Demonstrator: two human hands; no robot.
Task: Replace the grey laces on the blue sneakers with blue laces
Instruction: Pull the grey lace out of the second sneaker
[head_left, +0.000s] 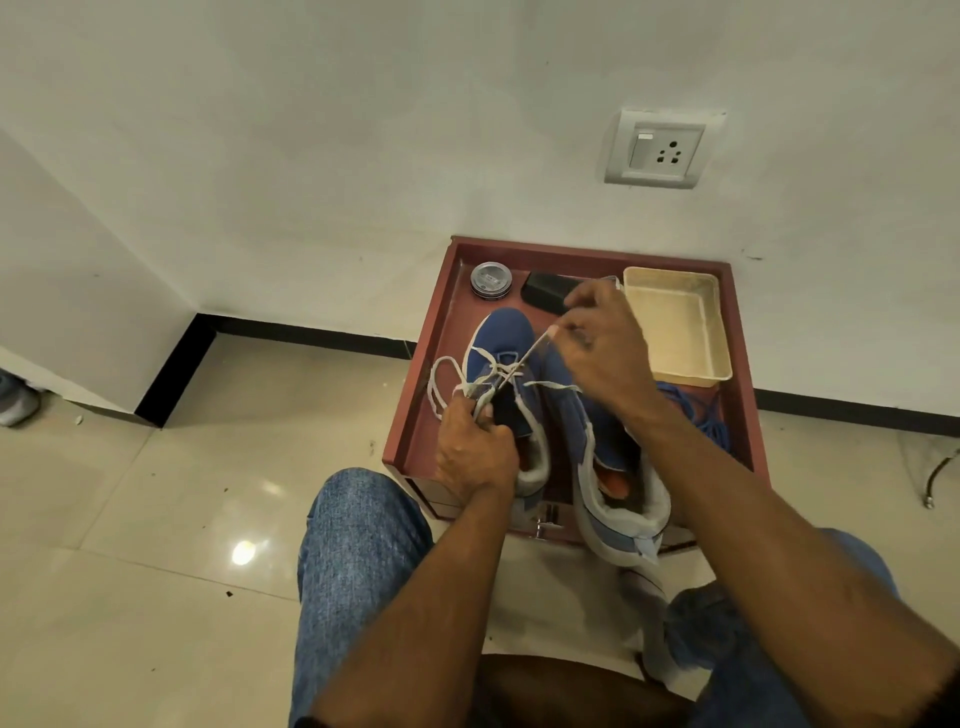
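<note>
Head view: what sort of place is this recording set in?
Probably an indoor room corner, worked at floor level: glossy tiled floor, plain white wall with a switch-and-socket plate, black skirting. The blue sneakers sit on a low red tray-topped box.

two sneakers (511, 384) side by side in tray (431, 343); tin (491, 280) behind them, basket (675, 322) at right

sneakers (506, 364): blue, grey trim
laces (447, 374): pale grey
spare laces (706, 410): blue
tray (441, 332): reddish-brown
basket (675, 322): cream
jeans (358, 545): blue denim
</note>
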